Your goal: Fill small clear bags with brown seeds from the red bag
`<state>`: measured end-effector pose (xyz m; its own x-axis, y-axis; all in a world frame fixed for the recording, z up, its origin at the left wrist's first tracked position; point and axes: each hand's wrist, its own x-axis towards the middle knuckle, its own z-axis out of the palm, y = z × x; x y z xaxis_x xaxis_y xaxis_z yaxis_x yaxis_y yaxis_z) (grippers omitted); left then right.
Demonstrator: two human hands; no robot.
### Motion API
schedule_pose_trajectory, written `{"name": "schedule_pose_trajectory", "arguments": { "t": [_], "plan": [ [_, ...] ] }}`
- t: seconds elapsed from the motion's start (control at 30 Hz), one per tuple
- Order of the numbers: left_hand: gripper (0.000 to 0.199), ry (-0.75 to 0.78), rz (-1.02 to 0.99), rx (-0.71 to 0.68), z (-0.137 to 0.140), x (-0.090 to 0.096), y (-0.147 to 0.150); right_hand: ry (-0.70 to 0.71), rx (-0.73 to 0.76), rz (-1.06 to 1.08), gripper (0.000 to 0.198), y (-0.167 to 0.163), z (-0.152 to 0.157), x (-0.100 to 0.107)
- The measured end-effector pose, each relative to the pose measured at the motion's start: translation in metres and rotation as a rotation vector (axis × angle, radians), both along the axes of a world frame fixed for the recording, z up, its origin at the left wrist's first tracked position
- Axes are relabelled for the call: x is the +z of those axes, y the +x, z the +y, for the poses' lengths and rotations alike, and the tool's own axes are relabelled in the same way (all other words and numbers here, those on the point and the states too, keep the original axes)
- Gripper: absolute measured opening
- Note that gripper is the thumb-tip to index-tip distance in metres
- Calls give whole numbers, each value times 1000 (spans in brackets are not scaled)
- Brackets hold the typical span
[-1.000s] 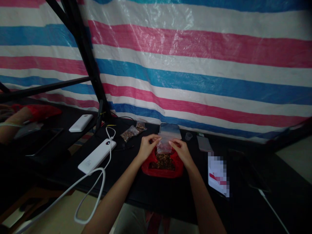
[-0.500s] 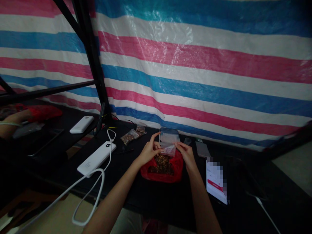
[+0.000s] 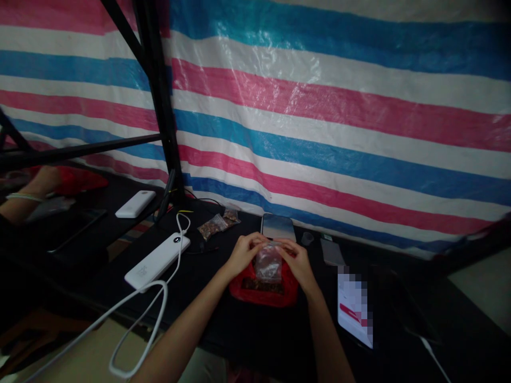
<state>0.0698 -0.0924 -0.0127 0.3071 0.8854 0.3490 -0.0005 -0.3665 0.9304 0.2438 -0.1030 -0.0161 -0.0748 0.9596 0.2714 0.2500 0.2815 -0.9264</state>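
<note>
A small clear plastic bag (image 3: 269, 264) hangs between my hands, its top edge pinched on both sides; it looks flat, with no beads visible inside. My left hand (image 3: 246, 253) grips the left corner with closed fingers. On the right corner, my right hand (image 3: 296, 259) is closed too. Directly beneath is a red plastic bag (image 3: 279, 299), spread open and holding small brown bead-like pieces (image 3: 255, 285), partly hidden by the clear bag and my fingers. Two filled clear bags (image 3: 211, 227) of similar brown pieces lie on the table to the left.
A white power bank (image 3: 154, 263) with a white cable lies left, another power bank (image 3: 136, 204) beyond it. A tablet-like device (image 3: 278, 226), small cup (image 3: 307, 238), grey flat item (image 3: 332, 252) and lit phone (image 3: 353, 311) surround the work. Another person's hand (image 3: 43, 183) is far left.
The clear bag has been lowered and turned so that it hangs toward me over the red bag. My hands have come closer together at its top edge.
</note>
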Motion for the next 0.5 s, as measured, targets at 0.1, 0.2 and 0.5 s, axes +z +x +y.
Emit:
{"name": "schedule_pose_trajectory", "arguments": {
  "t": [0.1,0.2,0.5],
  "plan": [
    [26,-58,-37,-27,-2,-4,4,41,-116,-49,16,0,2,-2],
    [33,-143,-82,-37,1,-9,5,55,-177,-21,18,1,3,-3],
    [25,-23,-32,122,3,-8,6,-95,-29,-13,28,9,4,-7]
  ]
}}
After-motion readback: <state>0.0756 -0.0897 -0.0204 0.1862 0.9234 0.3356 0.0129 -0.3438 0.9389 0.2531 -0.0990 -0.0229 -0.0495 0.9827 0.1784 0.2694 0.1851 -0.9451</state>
